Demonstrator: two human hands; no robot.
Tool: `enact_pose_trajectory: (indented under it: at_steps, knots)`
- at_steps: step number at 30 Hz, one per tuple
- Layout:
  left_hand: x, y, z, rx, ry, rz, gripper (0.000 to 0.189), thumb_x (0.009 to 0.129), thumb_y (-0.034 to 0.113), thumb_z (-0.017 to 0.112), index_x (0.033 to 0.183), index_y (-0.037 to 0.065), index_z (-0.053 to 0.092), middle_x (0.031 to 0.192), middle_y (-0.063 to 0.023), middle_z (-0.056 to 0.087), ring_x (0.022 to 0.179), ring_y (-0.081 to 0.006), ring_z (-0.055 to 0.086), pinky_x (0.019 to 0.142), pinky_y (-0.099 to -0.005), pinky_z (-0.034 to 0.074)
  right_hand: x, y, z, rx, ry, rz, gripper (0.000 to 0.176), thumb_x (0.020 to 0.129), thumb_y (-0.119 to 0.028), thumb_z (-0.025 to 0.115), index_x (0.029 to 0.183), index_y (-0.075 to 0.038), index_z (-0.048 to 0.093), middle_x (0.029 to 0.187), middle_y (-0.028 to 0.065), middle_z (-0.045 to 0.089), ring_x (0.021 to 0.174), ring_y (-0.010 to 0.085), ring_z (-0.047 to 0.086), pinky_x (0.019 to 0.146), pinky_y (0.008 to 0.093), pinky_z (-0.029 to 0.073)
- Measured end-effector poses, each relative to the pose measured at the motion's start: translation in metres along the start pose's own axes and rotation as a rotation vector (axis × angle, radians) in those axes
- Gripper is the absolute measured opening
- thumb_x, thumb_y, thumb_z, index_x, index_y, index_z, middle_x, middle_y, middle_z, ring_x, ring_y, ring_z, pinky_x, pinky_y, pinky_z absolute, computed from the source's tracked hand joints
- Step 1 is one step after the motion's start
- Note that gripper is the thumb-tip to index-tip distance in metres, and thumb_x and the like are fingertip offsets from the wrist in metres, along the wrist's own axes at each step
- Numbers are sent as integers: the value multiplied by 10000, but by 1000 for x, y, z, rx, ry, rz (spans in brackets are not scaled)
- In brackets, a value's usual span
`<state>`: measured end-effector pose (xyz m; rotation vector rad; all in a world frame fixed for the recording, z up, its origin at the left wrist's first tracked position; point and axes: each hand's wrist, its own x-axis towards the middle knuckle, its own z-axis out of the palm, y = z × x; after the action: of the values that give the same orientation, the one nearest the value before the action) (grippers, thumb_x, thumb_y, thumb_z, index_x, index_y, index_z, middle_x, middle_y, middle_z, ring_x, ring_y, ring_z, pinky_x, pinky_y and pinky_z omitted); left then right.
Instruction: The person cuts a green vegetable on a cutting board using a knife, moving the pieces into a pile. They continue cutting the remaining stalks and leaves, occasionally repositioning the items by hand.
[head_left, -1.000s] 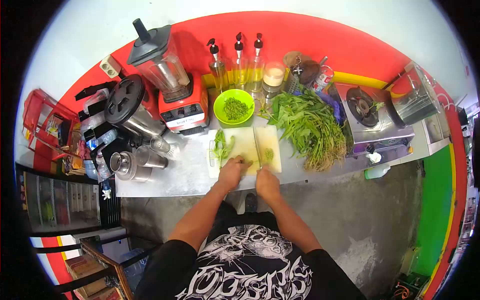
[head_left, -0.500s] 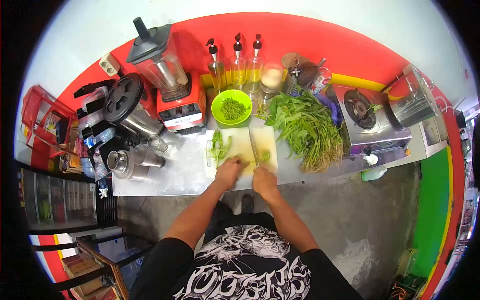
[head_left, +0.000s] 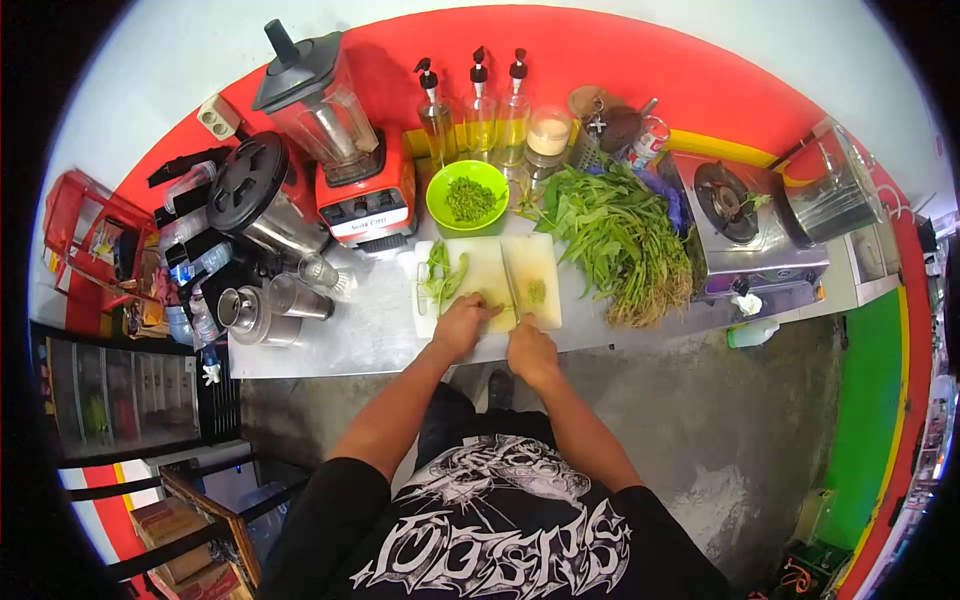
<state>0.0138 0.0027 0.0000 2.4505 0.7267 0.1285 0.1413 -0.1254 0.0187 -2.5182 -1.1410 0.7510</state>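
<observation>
A white cutting board (head_left: 482,258) lies on the metal counter. My right hand (head_left: 533,350) is closed round the handle of a knife (head_left: 511,282), its blade pointing away from me across the board. To the left of the blade, my left hand (head_left: 463,326) presses thin green stems (head_left: 499,308) against the board with closed fingers. Cut green pieces (head_left: 537,291) lie in a small heap right of the knife. Longer green stalks (head_left: 440,276) rest on the board's left side. Behind the board stands a lime-green bowl (head_left: 434,208) with chopped greens (head_left: 470,198) in it.
A big bunch of leafy greens with roots (head_left: 625,245) lies right of the board, beside a gas stove (head_left: 765,252). A red blender (head_left: 365,205) and metal cups (head_left: 260,322) stand to the left. Pump bottles (head_left: 480,120) line the back wall.
The whole scene sits slightly higher in view as the camera has tilted. Both hands stay at the board, the knife still beside the stems.
</observation>
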Motion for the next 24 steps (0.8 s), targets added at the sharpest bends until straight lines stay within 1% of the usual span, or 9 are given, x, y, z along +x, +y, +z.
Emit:
enact_pose_trajectory:
  at_steps: [1, 3, 4, 6, 10, 12, 16, 22, 24]
  knots:
    - [1, 0, 0, -6, 25, 18, 678, 729, -117, 610, 1286, 256, 714, 1124, -54, 621, 1089, -286, 583, 971, -374, 504, 3, 0, 2, 1, -5, 0, 282, 971, -199, 516, 1003, 64, 610, 1002, 310, 693, 934, 480, 684, 835, 554, 532]
    - [-2, 2, -1, -35, 83, 67, 682, 713, -130, 609, 1274, 241, 723, 1092, -85, 636, 1060, -309, 595, 965, -381, 501, 11, 2, 9, -16, -41, -24, 317, 942, -162, 500, 1175, 51, 527, 996, 273, 719, 975, 413, 709, 844, 488, 565]
    - [2, 0, -2, -41, 74, 61, 682, 713, -130, 609, 1274, 241, 723, 1092, -85, 636, 1060, -309, 595, 965, -381, 501, 17, 5, 9, -16, -51, -17, 317, 942, -162, 500, 1175, 51, 527, 996, 273, 719, 975, 413, 709, 844, 488, 565]
    - [3, -2, -1, -8, 42, 74, 687, 698, -139, 618, 1266, 231, 729, 1062, -104, 641, 1037, -321, 607, 951, -390, 503, 24, 12, 10, -88, -15, -185, 338, 951, -167, 475, 1204, 56, 495, 993, 280, 717, 985, 417, 706, 849, 495, 562]
    - [4, 1, -5, -40, 18, 70, 690, 691, -149, 619, 1263, 221, 729, 1046, -114, 637, 1044, -317, 602, 954, -397, 503, 12, 0, -13, -85, -143, -125, 289, 955, -210, 524, 1034, 37, 652, 1013, 276, 709, 971, 450, 690, 858, 534, 542]
    - [2, 7, -8, -45, 11, 43, 686, 700, -146, 614, 1264, 227, 729, 1054, -112, 636, 1050, -316, 599, 959, -397, 502, 5, 5, 7, -3, -14, 16, 283, 949, -202, 536, 1022, 35, 672, 1019, 273, 710, 975, 441, 693, 860, 522, 548]
    - [1, 2, -4, -21, 59, 67, 648, 711, -86, 633, 1280, 210, 720, 1054, -141, 638, 1013, -357, 602, 944, -408, 488, 19, 14, 19, -38, -15, -72, 278, 949, -198, 539, 1005, 35, 680, 1011, 277, 711, 973, 440, 696, 863, 513, 551]
    - [1, 2, 0, 16, 45, 5, 662, 736, -124, 571, 1265, 241, 729, 1091, -104, 641, 1083, -322, 604, 975, -390, 497, 12, -2, -10, -89, -131, -176, 285, 957, -165, 476, 1055, 50, 634, 981, 276, 716, 945, 449, 699, 852, 517, 550]
    - [0, 4, 0, -19, 50, -6, 654, 736, -118, 568, 1258, 240, 733, 1099, -106, 645, 1087, -323, 605, 976, -388, 497, 2, -5, -1, 14, -18, -8, 242, 949, -101, 427, 1116, 30, 544, 949, 301, 705, 919, 439, 705, 806, 522, 555]
